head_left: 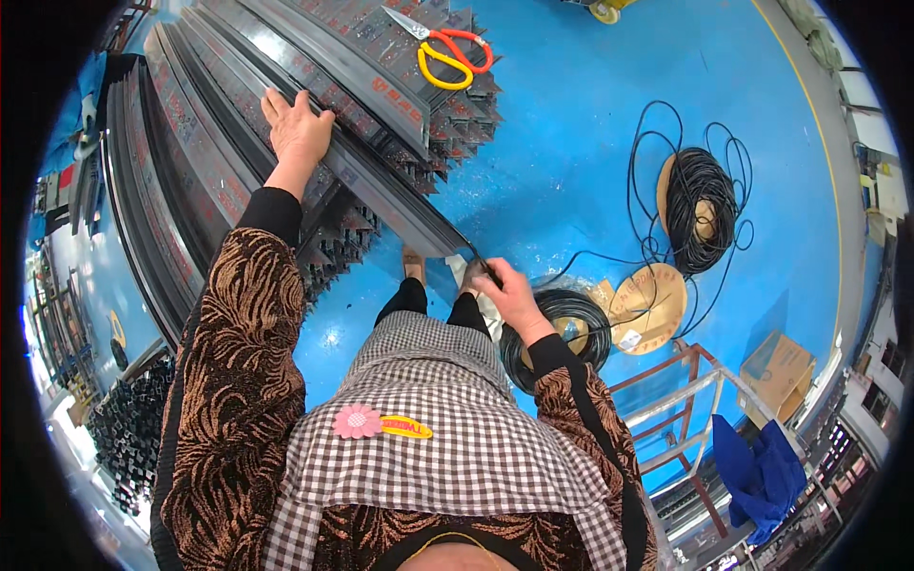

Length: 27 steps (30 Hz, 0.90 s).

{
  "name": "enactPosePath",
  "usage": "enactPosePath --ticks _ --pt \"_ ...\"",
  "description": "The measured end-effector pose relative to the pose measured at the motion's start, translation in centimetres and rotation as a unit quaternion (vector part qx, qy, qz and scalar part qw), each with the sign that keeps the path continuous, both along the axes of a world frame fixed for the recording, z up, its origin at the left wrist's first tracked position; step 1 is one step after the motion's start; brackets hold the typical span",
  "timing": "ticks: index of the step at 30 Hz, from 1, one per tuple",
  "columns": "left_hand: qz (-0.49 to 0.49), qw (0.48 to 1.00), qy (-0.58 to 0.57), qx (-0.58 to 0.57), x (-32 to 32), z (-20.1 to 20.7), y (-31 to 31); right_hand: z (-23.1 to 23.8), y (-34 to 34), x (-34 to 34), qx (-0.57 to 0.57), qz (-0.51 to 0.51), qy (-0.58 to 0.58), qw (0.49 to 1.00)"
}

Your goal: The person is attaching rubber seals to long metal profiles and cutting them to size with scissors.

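My left hand (300,133) rests on a long dark metal profile (400,214), its fingers spread and the thumb out to the side. That profile lies on top of a large stack of similar profiles (219,143), with its near end sticking out toward me. Beside this near end, my right hand (511,300) is closed on a thin black rubber strip (466,246). The strip lies along the profile's end; how much of it is inside my fingers is hidden. Scissors (431,36) with one red and one yellow handle lie farther off on the stack.
A black coil (598,319) lies on the blue floor below my right hand. Farther right are a second coil (700,190) with loose loops and a cardboard disc (657,319). A metal frame (671,404), blue cloth (757,471) and cardboard box (776,371) stand at the lower right.
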<state>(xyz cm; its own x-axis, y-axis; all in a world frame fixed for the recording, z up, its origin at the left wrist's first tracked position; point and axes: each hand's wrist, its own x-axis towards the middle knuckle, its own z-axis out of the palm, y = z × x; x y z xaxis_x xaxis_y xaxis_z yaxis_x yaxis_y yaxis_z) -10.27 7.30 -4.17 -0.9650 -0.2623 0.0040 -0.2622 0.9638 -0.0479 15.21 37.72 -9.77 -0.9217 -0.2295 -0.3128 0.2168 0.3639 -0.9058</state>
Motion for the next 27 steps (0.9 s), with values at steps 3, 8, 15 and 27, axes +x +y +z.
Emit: enactPosePath --ticks 3,8,15,27 --pt "-0.002 1.000 0.004 0.002 0.0 0.1 -0.2 0.5 0.0 0.2 0.034 -0.114 0.046 0.992" --pt "0.006 1.000 -0.007 -0.006 0.2 0.5 -0.1 -0.4 0.8 0.5 0.060 -0.095 0.092 0.989" --pt "-0.004 1.000 -0.001 -0.001 -0.2 0.0 -0.1 0.1 -1.6 -0.7 0.011 -0.164 0.034 0.986" --pt "0.014 1.000 -0.017 0.006 0.4 0.7 0.1 -0.5 -0.3 0.6 -0.015 -0.148 0.037 0.988"
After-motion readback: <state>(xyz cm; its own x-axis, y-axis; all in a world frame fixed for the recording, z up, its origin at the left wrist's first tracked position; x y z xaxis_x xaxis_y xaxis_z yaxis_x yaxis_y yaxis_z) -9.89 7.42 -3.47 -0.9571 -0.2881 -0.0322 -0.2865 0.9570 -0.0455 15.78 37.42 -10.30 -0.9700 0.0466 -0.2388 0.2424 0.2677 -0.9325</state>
